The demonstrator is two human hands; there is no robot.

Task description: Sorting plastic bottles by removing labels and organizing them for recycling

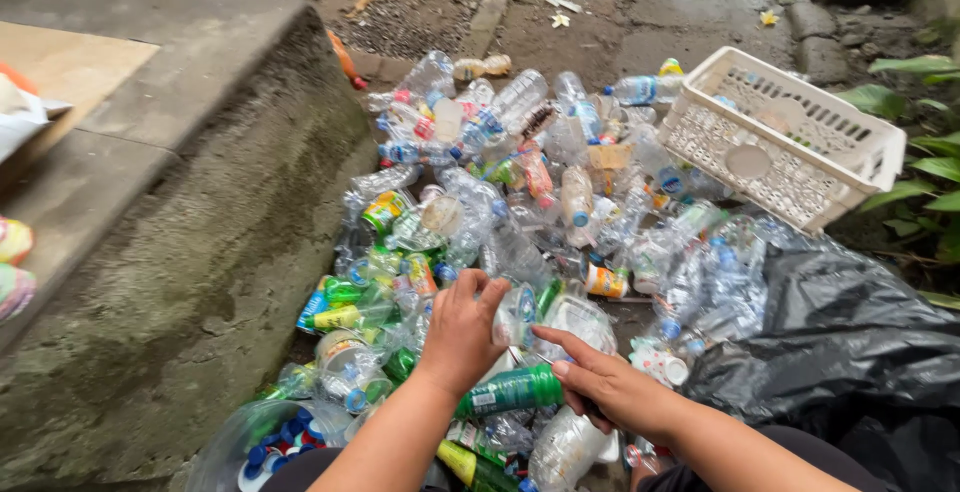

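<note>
Your left hand (462, 330) is closed over one end of a green plastic bottle (512, 390), fingers curled down around what appears to be the cap end; the cap itself is hidden under your palm. Your right hand (612, 384) is wrapped around the other end of the same bottle, thumb extended along its upper side. The bottle lies roughly level between the two grips, held just above the heap.

Directly beyond your hands lies a large heap of clear plastic bottles (520, 192), mixed with some green and labelled ones. A white plastic basket (790, 137) stands tilted at the far right of the heap, well apart from your grip. A black plastic bag (850, 352) lies just to the right of your right hand. Below your left forearm sits a clear bag of blue bottle caps (275, 444). A concrete step (180, 202) runs along the left.
</note>
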